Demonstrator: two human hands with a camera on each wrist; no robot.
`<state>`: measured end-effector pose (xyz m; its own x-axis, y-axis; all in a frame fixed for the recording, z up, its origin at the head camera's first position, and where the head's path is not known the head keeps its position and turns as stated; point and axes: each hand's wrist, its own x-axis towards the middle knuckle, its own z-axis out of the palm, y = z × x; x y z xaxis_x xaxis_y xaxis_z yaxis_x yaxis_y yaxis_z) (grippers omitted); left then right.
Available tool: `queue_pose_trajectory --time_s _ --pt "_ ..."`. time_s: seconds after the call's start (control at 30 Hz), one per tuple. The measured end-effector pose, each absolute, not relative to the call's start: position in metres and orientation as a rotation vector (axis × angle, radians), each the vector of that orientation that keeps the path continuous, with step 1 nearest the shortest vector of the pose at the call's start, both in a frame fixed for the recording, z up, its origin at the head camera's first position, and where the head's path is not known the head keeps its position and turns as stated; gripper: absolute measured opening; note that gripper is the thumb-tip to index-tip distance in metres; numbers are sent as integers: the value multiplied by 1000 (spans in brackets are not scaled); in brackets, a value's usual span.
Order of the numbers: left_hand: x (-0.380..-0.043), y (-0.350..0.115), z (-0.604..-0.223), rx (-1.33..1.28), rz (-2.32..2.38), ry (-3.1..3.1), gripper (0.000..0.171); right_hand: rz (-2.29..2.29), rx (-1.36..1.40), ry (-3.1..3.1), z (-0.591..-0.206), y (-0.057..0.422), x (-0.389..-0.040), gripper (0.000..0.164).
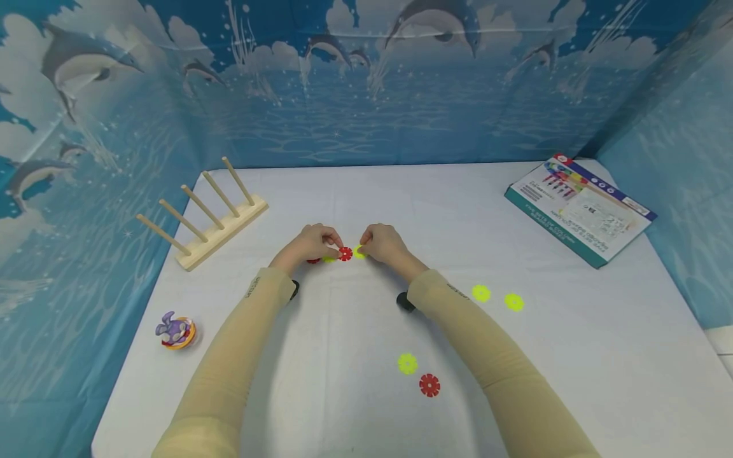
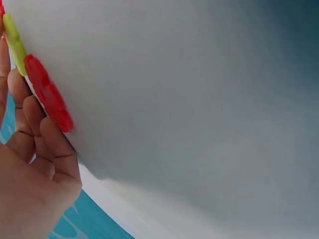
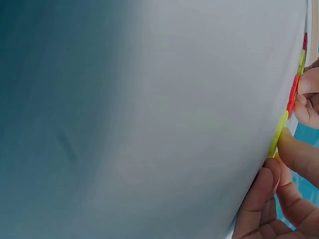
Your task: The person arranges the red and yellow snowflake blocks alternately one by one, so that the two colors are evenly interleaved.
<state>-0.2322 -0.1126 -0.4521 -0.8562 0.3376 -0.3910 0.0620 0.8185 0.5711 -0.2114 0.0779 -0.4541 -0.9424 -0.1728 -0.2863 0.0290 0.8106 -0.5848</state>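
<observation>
Several notched plastic discs form a row between the two hands. My left hand (image 1: 314, 244) pinches a red disc (image 1: 345, 254) between thumb and fingers; in the right wrist view its thumb (image 3: 310, 82) lies on that red disc (image 3: 293, 97). To its left are a yellow-green disc (image 2: 15, 46) and another red disc (image 2: 48, 93), partly hidden in the head view. My right hand (image 1: 386, 245) pinches a yellow-green disc (image 3: 279, 133) at the right end, against or very close to the held red one; whether they interlock cannot be told.
Loose yellow-green discs (image 1: 481, 292) lie right of the right forearm. Another yellow-green disc (image 1: 408, 364) and a red disc (image 1: 429, 385) lie between the arms. A wooden peg rack (image 1: 223, 232) stands back left, a purple toy (image 1: 175, 331) front left, a box (image 1: 581, 210) back right.
</observation>
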Motion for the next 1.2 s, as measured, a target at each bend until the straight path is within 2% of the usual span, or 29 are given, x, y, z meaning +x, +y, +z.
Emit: queue_pose_trajectory --time_s 0.4,0.87,1.2 --pt "-231 -112 -452 336 790 2522 21 -887 -113 2665 -454 79 -210 17" --pt "-228 -87 -451 401 750 2566 20 -888 -160 2687 -455 82 -211 16" --pt "-227 -80 -450 318 743 2593 19 -939 -178 2630 -453 88 -214 18"
